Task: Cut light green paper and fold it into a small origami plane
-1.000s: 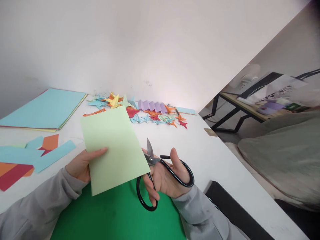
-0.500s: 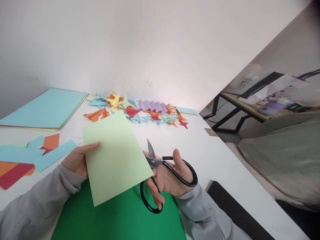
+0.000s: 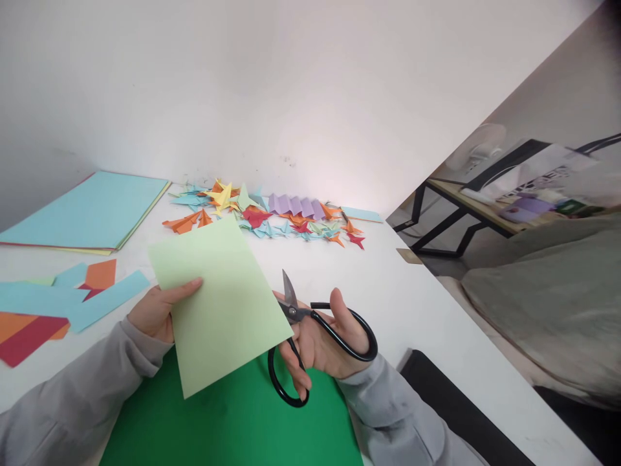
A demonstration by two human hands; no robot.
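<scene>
Paper [image 3: 226, 314] in left grip [image 3: 154, 313], scissors [image 3: 293, 313] in right grip [image 3: 323, 346]

- Centre: we see the left hand [image 3: 154, 312] on the left edge of a paper sheet [image 3: 228, 310], above a mat [image 3: 233, 427].
- Right of the sheet: scissors [image 3: 294, 313] in the right hand [image 3: 325, 349], partly behind the sheet's edge.
- Left: a paper stack [image 3: 87, 210] on the table [image 3: 305, 265], paper strips [image 3: 43, 299] below.
- Behind the sheet, we find folded shapes [image 3: 223, 196] along the wall [image 3: 291, 97].
- Far right: a bag [image 3: 526, 171] on a bench [image 3: 453, 193].
</scene>
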